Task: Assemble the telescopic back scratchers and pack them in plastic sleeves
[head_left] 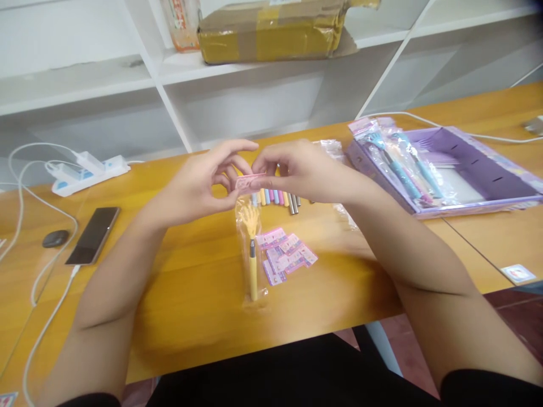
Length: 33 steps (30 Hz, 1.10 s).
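Note:
A small pink card [245,183] is folded over the top of a clear plastic bag, pinched by my right hand [292,169]. Inside the hanging bag is a yellow hand-shaped stick [253,260] with a metal neck. My left hand [207,183] curves round the card's left side, its thumb and fingertips at the card and bag top. Several pink and purple cards [288,257] lie overlapping on the table, right of the bag. Behind the bag, partly hidden by my hands, are coloured handles [275,196] and metal tubes [293,203].
A purple box [475,164] holding bagged sticks [403,164] stands at right. At left lie a phone [93,236], a black mouse-like object [55,238], cables and a power strip [91,174]. Shelves behind carry a taped carton [271,34].

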### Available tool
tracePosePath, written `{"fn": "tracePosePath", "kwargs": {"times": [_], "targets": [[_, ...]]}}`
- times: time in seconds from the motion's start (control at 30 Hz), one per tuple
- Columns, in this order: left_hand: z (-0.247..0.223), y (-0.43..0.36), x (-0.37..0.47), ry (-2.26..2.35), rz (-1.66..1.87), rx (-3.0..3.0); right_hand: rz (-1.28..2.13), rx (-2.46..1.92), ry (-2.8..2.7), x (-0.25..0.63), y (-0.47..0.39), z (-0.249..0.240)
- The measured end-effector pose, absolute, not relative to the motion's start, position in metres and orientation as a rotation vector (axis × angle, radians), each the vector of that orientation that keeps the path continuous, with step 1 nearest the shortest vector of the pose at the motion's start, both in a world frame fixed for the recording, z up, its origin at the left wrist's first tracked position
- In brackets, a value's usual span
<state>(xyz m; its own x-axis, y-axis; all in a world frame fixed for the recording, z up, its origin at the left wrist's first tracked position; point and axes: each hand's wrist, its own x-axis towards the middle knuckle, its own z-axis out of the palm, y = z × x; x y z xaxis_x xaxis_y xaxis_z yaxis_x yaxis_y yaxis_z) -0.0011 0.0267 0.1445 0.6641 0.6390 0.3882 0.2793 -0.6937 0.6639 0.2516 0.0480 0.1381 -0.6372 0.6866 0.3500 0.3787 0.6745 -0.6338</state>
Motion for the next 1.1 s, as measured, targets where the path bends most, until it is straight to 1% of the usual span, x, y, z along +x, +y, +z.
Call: {"fn": "tracePosePath", "kwargs": {"times": [0.1,0.23,0.4,0.6,0.67,0.73,0.8,0.9,0.97,1.03,1.1], "targets": [[0.149,0.024,-0.002,0.680,0.762,2.297,0.667,-0.795,-2.289,0.251,0.050,0.135],[0.148,0.025,-0.002,0.768,0.803,2.262,0.699,-0.760,-2.299,0.251,0.048,0.136],[0.144,0.030,-0.003,0.816,0.832,2.256,0.699,-0.841,-2.396,0.252,0.045,0.139],[0.147,0.027,-0.002,0.881,0.792,2.362,0.615,-0.885,-2.368,0.250,0.044,0.139],[0.148,0.026,-0.004,0.919,0.825,2.388,0.644,-0.929,-2.344,0.248,0.042,0.141],[0.150,0.026,-0.007,0.959,0.855,2.388,0.780,-0.978,-2.325,0.246,0.042,0.142],[0.152,0.027,-0.011,0.996,0.897,2.375,1.031,-0.979,-2.380,0.243,0.045,0.138],[0.157,0.029,-0.017,1.039,1.042,2.332,1.478,-0.804,-2.556,0.232,0.053,0.119],[0.160,0.029,-0.019,1.048,1.121,2.284,1.676,-0.670,-2.589,0.222,0.059,0.101],[0.163,0.029,-0.020,1.042,1.170,2.238,1.721,-0.639,-2.536,0.212,0.062,0.084],[0.165,0.031,-0.022,1.011,1.190,2.205,1.639,-0.669,-2.503,0.206,0.064,0.075]]}}
